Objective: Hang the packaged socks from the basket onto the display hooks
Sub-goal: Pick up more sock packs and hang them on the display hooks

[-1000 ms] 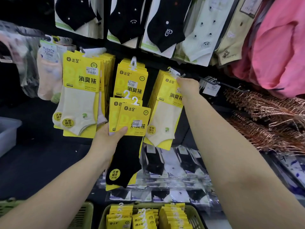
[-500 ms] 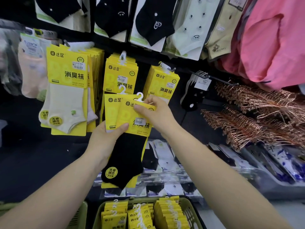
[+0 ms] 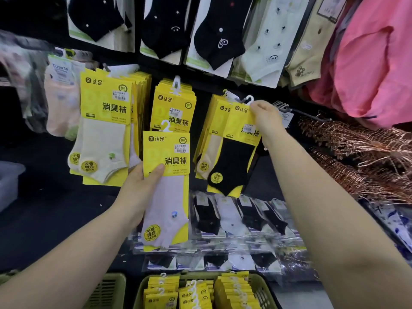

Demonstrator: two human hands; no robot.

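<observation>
Yellow cards read 达足, 消臭袜, SGS, sticker 无骨缝合. The black-sock pack [image 3: 234, 166], half a second ago fanned with another in the left hand, is now up at right centre, in front of the hanging yellow stack [image 3: 214, 118]. The right hand [image 3: 265, 121], arm stretched up, pinches its top corner; the left hand [image 3: 138, 188] at centre grips a pale lilac-sock pack [image 3: 166, 197], thumb across the card, with the green basket [image 3: 264, 288] of packs at bottom centre.

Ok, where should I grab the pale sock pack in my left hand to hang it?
Pinch the pack at its card's top right corner, beside the white hook, coming from the right: the left hand covers the lower left edge, and the hook stands free.
</observation>
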